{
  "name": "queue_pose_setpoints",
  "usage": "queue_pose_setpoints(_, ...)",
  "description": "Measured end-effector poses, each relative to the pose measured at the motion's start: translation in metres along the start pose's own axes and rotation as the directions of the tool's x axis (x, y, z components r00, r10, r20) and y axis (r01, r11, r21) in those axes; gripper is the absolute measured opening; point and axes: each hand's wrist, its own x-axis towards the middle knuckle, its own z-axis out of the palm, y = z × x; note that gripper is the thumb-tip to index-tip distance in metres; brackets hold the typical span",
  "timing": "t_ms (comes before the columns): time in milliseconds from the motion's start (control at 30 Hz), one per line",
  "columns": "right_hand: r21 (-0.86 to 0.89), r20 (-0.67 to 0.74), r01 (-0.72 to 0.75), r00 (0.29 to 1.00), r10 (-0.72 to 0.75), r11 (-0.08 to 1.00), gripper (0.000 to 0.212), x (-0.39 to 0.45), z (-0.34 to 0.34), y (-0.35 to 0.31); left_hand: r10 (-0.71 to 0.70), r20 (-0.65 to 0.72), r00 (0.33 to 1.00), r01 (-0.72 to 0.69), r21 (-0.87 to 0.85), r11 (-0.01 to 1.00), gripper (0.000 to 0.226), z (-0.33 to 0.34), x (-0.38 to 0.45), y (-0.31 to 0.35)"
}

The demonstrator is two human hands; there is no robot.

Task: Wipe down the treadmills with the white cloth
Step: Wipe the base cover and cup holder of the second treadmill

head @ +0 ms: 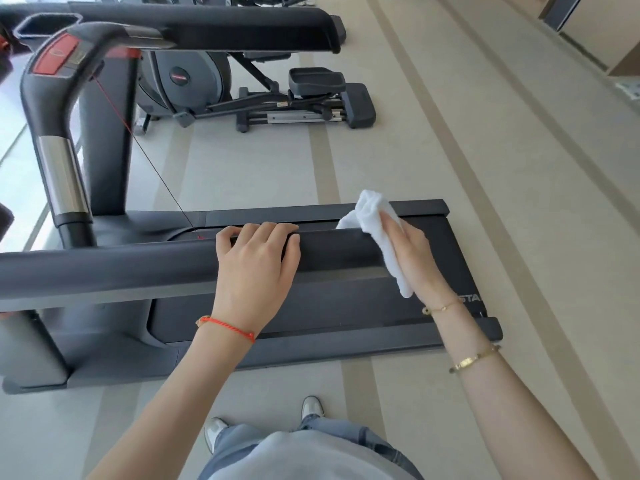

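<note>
A dark grey treadmill (346, 306) stands sideways in front of me, its belt deck running left to right. Its near handrail (121, 268) crosses the middle of the view. My left hand (256, 261) rests on top of that handrail with the fingers curled over its far edge. My right hand (412, 251) holds the white cloth (377, 220) against the right end of the same handrail, the cloth wrapped over the rail's tip and hanging down under my palm.
The treadmill's console and curved upright (59, 109) rise at the left, with a red safety cord (152, 161) hanging down. A second handrail (207, 26) spans the top. An elliptical trainer (249, 95) stands behind on the beige striped floor (485, 168). My feet (311, 407) are near the deck's front edge.
</note>
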Motion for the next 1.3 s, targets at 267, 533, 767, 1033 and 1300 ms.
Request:
queue_pose_setpoints(267, -0.005, -0.162, 0.292, 0.944, -0.288, 0.957, 0.024, -0.019, 0.013, 0.014, -0.001, -0.023, 1.0, 0.002, 0.068, 0.998, 0.038, 0.004, 0.002, 0.004)
queue_pose_setpoints(533, -0.029, 0.259, -0.039, 0.965, 0.045, 0.999, 0.047, 0.015, -0.017, 0.001, -0.007, -0.038, 0.999, 0.011, 0.102, 0.995, 0.036, 0.004, 0.002, 0.005)
queue_pose_setpoints(767, -0.275, -0.04, 0.329, 0.935, -0.352, 0.903, 0.033, -0.014, 0.01, 0.009, -0.002, -0.022, 1.0, 0.005, 0.106, 0.994, 0.04, 0.004, 0.003, 0.003)
queue_pose_setpoints(1033, -0.229, 0.133, 0.057, 0.991, -0.027, 0.972, 0.041, 0.013, -0.006, -0.018, 0.007, 0.002, 1.0, -0.007, 0.081, 0.997, 0.04, 0.001, 0.001, 0.002)
queue_pose_setpoints(1300, -0.534, -0.056, 0.378, 0.877, -0.478, 0.756, 0.038, -0.01, 0.019, -0.005, 0.005, 0.008, 1.0, -0.006, 0.079, 0.997, 0.04, 0.002, 0.001, 0.001)
